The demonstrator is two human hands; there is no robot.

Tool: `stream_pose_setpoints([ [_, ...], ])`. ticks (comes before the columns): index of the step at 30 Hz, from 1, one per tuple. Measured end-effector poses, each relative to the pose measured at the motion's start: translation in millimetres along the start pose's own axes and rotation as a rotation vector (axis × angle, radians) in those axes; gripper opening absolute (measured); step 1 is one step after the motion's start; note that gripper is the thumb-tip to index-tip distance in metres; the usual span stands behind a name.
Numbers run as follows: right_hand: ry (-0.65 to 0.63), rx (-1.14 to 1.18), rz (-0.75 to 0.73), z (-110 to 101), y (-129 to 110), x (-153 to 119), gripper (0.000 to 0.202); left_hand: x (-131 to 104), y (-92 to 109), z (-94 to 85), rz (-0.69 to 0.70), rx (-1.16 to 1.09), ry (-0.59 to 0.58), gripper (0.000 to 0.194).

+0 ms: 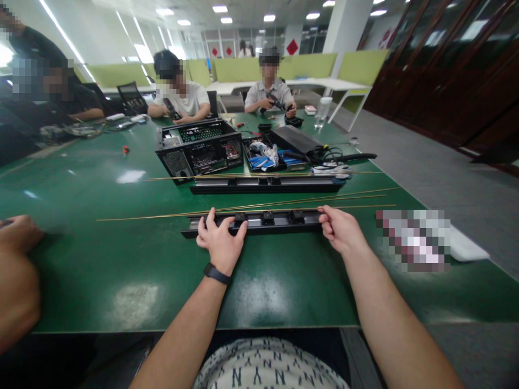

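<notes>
A long black rail [279,224] with a silvery inner track lies across the green table in front of me. Several small black blocks, among them a middle block [268,218], sit along its channel. My left hand [222,240], with a dark band on the wrist, rests over the rail's left part, fingers spread, thumb near the leftmost block. At the right end, my right hand [339,227] is closed in a pinch on a thin brass rod [365,206] that runs along the rail's far edge. More thin rods [300,200] lie just behind it.
Beyond lies a second black rail [265,186] with rods on it. Behind stand an open computer case [198,148] and a tray with gloves [263,156]. A neighbour's arm [18,281] reaches in at left. Other people sit across the table. A white object [466,243] lies right.
</notes>
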State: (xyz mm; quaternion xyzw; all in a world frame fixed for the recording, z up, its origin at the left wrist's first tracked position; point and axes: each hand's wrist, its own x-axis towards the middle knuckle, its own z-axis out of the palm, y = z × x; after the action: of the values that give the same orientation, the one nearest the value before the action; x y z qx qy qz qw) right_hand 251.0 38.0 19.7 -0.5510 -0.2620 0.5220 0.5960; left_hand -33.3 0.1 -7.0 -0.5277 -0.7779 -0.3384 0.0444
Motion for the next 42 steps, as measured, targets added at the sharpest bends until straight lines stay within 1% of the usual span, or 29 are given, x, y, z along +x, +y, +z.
stream_pose_setpoints([
  [4, -0.015, 0.013, 0.017, 0.2, 0.0, 0.5, 0.014, -0.1, 0.3, -1.3, -0.003, 0.002, -0.011, 0.028],
  [9, 0.089, 0.072, 0.02, 0.3, -2.0, 2.4, 0.007, -0.7, 0.1, -1.6, 0.002, -0.008, -0.004, 0.027],
  [12, 0.112, 0.083, 0.009, 0.4, -2.6, 2.4, 0.007, -0.8, -0.1, -0.8, 0.004, -0.008, 0.001, 0.027],
  [19, 0.053, 0.056, 0.002, 0.9, -1.1, 0.7, 0.008, -0.7, 0.5, -0.6, 0.001, -0.004, 0.0, 0.027],
  [24, 0.033, 0.045, -0.001, 1.5, 1.0, 1.3, 0.007, -0.7, 0.7, -0.5, 0.003, -0.003, 0.008, 0.027],
  [29, -0.053, 0.03, 0.014, 2.6, 3.1, -1.0, 0.01, -0.8, 0.8, -1.1, 0.004, -0.006, 0.005, 0.027],
  [32, -0.077, 0.03, 0.032, 3.2, 3.1, -2.3, 0.01, -0.9, 1.2, -1.8, 0.006, -0.007, 0.004, 0.027],
  [42, 0.034, 0.076, 0.054, 3.3, 0.4, 0.6, 0.009, -1.8, 0.1, -0.9, 0.011, 0.006, -0.006, 0.029],
])
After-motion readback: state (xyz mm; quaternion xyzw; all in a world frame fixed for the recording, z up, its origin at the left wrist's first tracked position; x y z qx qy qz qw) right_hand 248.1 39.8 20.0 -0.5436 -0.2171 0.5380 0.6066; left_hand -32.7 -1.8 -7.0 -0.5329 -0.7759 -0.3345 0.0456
